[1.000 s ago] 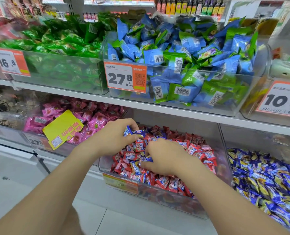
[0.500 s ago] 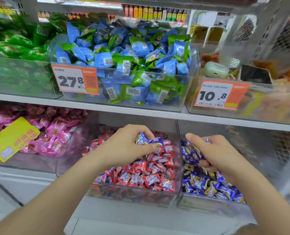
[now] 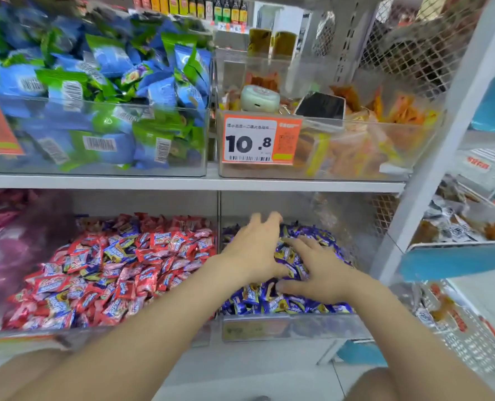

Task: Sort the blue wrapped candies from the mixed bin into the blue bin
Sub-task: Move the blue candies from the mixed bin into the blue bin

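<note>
On the lower shelf the mixed bin (image 3: 101, 332) holds mostly red wrapped candies (image 3: 142, 256) with a few blue ones among them. To its right stands the blue bin (image 3: 284, 327), filled with blue wrapped candies (image 3: 269, 302). Both my hands are over the blue bin. My left hand (image 3: 256, 247) is spread with its fingers apart, palm down above the pile. My right hand (image 3: 317, 270) lies flat on the blue candies, fingers apart. I see no candy held in either hand.
The shelf above carries a clear bin of blue and green packets (image 3: 95, 111) and a bin of orange snacks (image 3: 371, 140) with a 10.8 price tag (image 3: 259, 141). A pink candy bin (image 3: 6, 227) sits at the left. A white shelf post (image 3: 431, 157) and wire baskets (image 3: 457, 328) stand at the right.
Both hands moved right from the mixed bin to the blue bin. The left hand, which held blue candies, has opened; the right hand has opened and flattened on the pile.
</note>
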`<state>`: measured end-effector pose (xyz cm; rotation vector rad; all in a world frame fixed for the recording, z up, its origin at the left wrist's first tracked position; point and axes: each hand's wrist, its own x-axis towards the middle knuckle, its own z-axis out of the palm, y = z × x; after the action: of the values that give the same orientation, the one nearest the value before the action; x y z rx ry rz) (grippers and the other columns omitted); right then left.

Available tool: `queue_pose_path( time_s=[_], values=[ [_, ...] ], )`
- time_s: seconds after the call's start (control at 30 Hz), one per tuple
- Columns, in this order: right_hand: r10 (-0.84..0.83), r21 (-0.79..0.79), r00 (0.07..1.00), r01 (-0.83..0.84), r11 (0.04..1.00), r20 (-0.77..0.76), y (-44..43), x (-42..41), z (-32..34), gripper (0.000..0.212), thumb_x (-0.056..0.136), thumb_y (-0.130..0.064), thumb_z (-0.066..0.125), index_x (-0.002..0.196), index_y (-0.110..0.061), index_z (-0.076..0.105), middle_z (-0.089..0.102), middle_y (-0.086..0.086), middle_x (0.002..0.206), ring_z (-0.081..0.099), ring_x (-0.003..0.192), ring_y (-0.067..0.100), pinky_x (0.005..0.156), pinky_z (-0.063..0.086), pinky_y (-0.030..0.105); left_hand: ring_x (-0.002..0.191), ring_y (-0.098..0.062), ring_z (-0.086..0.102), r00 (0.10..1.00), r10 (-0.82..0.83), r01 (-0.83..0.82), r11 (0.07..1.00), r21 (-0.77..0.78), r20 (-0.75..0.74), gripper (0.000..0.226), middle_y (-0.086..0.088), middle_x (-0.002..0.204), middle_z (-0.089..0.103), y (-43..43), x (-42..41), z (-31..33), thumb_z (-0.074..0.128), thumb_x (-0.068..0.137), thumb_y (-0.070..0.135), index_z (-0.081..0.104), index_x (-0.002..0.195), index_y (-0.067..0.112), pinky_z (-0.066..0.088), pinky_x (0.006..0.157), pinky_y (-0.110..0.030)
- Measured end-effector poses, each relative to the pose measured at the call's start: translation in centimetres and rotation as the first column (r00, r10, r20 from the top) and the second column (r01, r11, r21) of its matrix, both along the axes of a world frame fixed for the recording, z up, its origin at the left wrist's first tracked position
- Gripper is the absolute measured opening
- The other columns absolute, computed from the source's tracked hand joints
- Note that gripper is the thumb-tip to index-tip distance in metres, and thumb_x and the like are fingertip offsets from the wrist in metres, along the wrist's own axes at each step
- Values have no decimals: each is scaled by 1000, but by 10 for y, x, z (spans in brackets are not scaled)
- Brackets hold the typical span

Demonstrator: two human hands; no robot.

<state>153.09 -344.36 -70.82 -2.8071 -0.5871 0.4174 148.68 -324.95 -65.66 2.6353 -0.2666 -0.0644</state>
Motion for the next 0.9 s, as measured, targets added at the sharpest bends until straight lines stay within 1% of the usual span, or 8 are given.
queue_pose_path(
  time_s=[0.13, 0.27, 0.33, 0.43, 0.5, 0.67, 0.77, 0.9],
  values=[
    [-127, -22, 992, 127, 992, 20, -10, 12, 0, 108, 80, -79, 66, 164, -42, 10, 25, 8, 166, 29, 150, 41, 120, 33, 53, 126, -33, 52, 996, -86, 92, 972, 216, -35, 73, -14, 133, 53, 1, 4, -19, 75, 89, 52, 45, 141, 12, 48, 104, -47],
    [-14, 125, 996, 2, 992, 92, 11, 3, 13, 98, 69, -61, 65, 156, -49, 23, 28, 6, 163, 25, 151, 37, 120, 32, 54, 117, -29, 57, 962, -125, 19, 918, 397, 242, 39, -5, 122, 59, 10, -17, -6, 56, 100, 42, 54, 132, 20, 47, 93, -43],
    [104, 137, 992, -113, 984, 66, 26, 0, 9, 73, 79, -58, 61, 148, -47, 39, 43, 1, 153, 35, 148, 30, 117, 37, 53, 109, -25, 57, 929, -113, -12, 942, 334, 353, 24, 2, 111, 61, 23, -31, 5, 50, 100, 39, 59, 119, 27, 46, 90, -41],
    [22, -165, 988, 3, 986, 153, 40, -3, 20, 51, 100, -46, 55, 150, -42, 45, 47, 2, 147, 46, 138, 38, 115, 38, 55, 93, -21, 54, 920, -23, -50, 983, 175, 391, 11, 7, 92, 55, 54, -50, 12, 50, 99, 37, 56, 95, 28, 49, 84, -42],
    [-18, -182, 956, 74, 980, 293, 53, -9, 34, 51, 99, -33, 56, 150, -35, 48, 52, 8, 141, 52, 128, 40, 110, 42, 52, 90, -20, 53, 929, 65, -120, 984, 131, 364, 12, 9, 88, 51, 79, -58, 13, 54, 97, 36, 54, 88, 28, 48, 81, -40],
    [24, 392, 927, -182, 902, 375, 127, -54, 64, 25, 94, -15, 61, 112, -27, 74, 62, -1, 103, 62, 92, 16, 92, 47, 32, 89, -22, 58, 914, 277, -300, 953, 36, 297, 10, 5, 89, 58, 144, -62, 24, 56, 94, 29, 61, 86, 27, 50, 80, -40],
    [198, 372, 904, -345, 862, 380, 182, -75, 71, 27, 96, -12, 57, 109, -27, 75, 70, -3, 101, 62, 86, 15, 87, 47, 29, 97, -27, 66, 918, 351, -380, 913, 149, 185, 17, -2, 96, 71, 191, -61, 20, 53, 92, 19, 70, 92, 24, 54, 84, -39],
    [299, 268, 898, -390, 881, 324, 242, -63, 61, 31, 97, -11, 53, 112, -26, 77, 77, -1, 105, 66, 104, 24, 96, 53, 38, 112, -24, 63, 941, 337, -317, 906, 282, -25, 45, -3, 123, 67, 242, -64, 13, 51, 90, 0, 67, 125, 24, 49, 86, -30]
  ],
)
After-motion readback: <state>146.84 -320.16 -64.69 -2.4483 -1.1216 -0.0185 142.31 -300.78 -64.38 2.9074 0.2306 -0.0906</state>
